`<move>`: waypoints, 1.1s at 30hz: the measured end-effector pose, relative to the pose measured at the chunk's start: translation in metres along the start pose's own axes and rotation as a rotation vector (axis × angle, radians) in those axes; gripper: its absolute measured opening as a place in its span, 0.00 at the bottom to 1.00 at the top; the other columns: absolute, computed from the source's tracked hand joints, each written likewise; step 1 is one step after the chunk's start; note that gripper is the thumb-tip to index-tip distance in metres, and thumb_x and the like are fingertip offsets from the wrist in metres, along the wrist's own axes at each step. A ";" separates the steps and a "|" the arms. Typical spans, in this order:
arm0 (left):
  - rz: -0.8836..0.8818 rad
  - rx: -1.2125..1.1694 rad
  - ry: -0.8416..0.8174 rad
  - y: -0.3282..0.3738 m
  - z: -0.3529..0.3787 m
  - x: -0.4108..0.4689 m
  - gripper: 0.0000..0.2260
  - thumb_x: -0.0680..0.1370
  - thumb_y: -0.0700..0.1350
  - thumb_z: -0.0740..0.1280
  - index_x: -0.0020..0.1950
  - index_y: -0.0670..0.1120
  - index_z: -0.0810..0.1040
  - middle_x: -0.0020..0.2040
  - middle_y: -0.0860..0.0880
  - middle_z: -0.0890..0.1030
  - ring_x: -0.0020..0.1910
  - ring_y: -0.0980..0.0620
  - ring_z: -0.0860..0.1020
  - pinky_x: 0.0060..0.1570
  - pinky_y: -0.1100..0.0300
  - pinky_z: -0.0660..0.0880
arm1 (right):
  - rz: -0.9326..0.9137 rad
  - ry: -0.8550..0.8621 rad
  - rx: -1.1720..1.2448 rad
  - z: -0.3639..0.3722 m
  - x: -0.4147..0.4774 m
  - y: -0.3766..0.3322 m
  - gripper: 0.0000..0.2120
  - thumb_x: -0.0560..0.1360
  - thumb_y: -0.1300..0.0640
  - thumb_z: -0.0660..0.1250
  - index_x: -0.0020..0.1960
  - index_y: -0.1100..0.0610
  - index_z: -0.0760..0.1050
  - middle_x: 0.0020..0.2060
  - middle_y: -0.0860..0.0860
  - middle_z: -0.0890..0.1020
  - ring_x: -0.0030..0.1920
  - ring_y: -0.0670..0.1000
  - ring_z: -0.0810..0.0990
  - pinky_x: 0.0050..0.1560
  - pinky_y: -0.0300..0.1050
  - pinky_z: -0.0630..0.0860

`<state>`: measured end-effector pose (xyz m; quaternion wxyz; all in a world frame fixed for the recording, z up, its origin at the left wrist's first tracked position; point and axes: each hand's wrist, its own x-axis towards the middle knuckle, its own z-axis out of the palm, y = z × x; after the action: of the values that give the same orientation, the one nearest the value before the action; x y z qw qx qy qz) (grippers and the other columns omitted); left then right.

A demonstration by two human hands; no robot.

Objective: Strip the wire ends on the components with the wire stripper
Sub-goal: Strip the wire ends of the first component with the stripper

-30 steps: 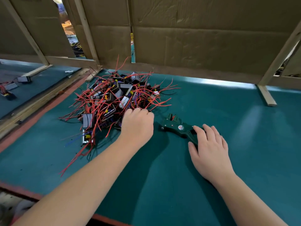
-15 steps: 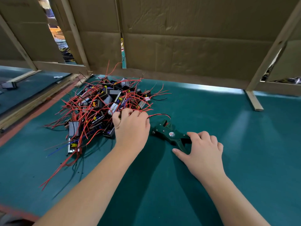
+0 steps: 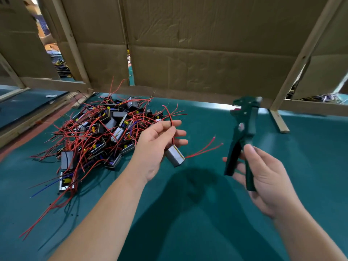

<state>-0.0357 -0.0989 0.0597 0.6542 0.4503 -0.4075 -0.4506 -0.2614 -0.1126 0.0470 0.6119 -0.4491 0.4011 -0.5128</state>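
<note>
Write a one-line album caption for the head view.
Left hand pinches the red wire of a component; right hand holds the green wire stripper upright, beside a pile of wired components.

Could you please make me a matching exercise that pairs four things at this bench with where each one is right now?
Things
1. wire stripper
2. single component
3. pile of components
4. cardboard panel

Places
A. hanging by its wires, pinched in the left hand
B. standing at the back of the bench
C. held upright in the right hand
D. lying on the green mat, at the left

Pairs: 1-C, 2-A, 3-D, 4-B
</note>
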 end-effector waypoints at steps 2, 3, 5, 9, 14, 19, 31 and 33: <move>-0.001 -0.001 0.019 -0.002 0.004 0.003 0.11 0.82 0.42 0.59 0.48 0.48 0.82 0.29 0.52 0.77 0.24 0.55 0.73 0.28 0.66 0.72 | 0.064 -0.089 0.161 -0.005 0.001 -0.003 0.21 0.63 0.45 0.78 0.47 0.59 0.84 0.50 0.60 0.83 0.53 0.63 0.82 0.50 0.58 0.80; 0.015 0.035 0.022 -0.004 0.005 0.005 0.13 0.83 0.45 0.58 0.47 0.49 0.82 0.26 0.52 0.72 0.21 0.56 0.68 0.25 0.66 0.69 | 0.083 -0.105 0.212 -0.006 0.001 -0.004 0.17 0.65 0.49 0.75 0.47 0.61 0.83 0.50 0.61 0.83 0.54 0.65 0.81 0.51 0.60 0.80; 0.042 0.091 -0.006 -0.008 0.005 0.006 0.16 0.84 0.48 0.54 0.47 0.51 0.80 0.22 0.53 0.65 0.18 0.56 0.63 0.24 0.65 0.67 | 0.130 -0.097 0.291 -0.007 0.002 0.000 0.17 0.67 0.53 0.69 0.51 0.64 0.80 0.52 0.63 0.82 0.56 0.68 0.80 0.52 0.62 0.79; 0.042 0.192 -0.134 -0.014 0.004 -0.001 0.14 0.80 0.53 0.53 0.50 0.49 0.75 0.24 0.50 0.74 0.18 0.54 0.67 0.24 0.64 0.68 | 0.286 -0.149 0.364 0.002 -0.004 0.013 0.21 0.68 0.58 0.63 0.60 0.62 0.69 0.55 0.65 0.81 0.53 0.64 0.81 0.50 0.62 0.77; 0.029 0.415 -0.287 -0.020 0.004 -0.010 0.14 0.81 0.44 0.62 0.40 0.54 0.83 0.36 0.53 0.80 0.23 0.60 0.67 0.27 0.68 0.66 | 0.245 -0.263 0.504 0.011 -0.014 0.024 0.27 0.56 0.75 0.61 0.54 0.64 0.79 0.46 0.65 0.80 0.44 0.65 0.81 0.43 0.64 0.79; 0.032 0.672 -0.438 -0.026 0.008 -0.021 0.22 0.77 0.59 0.58 0.38 0.44 0.80 0.36 0.38 0.80 0.35 0.46 0.77 0.42 0.48 0.72 | 0.047 -0.454 0.362 0.015 -0.019 0.019 0.26 0.63 0.66 0.68 0.61 0.64 0.76 0.55 0.63 0.80 0.47 0.63 0.80 0.52 0.60 0.76; -0.040 0.614 -0.518 -0.023 0.004 -0.026 0.17 0.79 0.55 0.58 0.37 0.49 0.78 0.29 0.49 0.78 0.26 0.59 0.68 0.31 0.59 0.67 | 0.085 -0.380 0.076 0.023 -0.025 0.021 0.27 0.62 0.60 0.73 0.61 0.58 0.78 0.46 0.67 0.81 0.49 0.63 0.80 0.54 0.55 0.77; -0.035 0.562 -0.430 -0.025 0.003 -0.024 0.16 0.78 0.55 0.60 0.41 0.47 0.81 0.31 0.48 0.81 0.24 0.58 0.70 0.28 0.62 0.66 | 0.090 -0.366 0.103 0.025 -0.025 0.020 0.27 0.62 0.60 0.73 0.61 0.59 0.78 0.46 0.67 0.81 0.48 0.64 0.80 0.53 0.54 0.78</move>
<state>-0.0505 -0.0810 0.0340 0.3962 0.5146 -0.6363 -0.4165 -0.2362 -0.0834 0.0349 0.7191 -0.4847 0.2759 -0.4145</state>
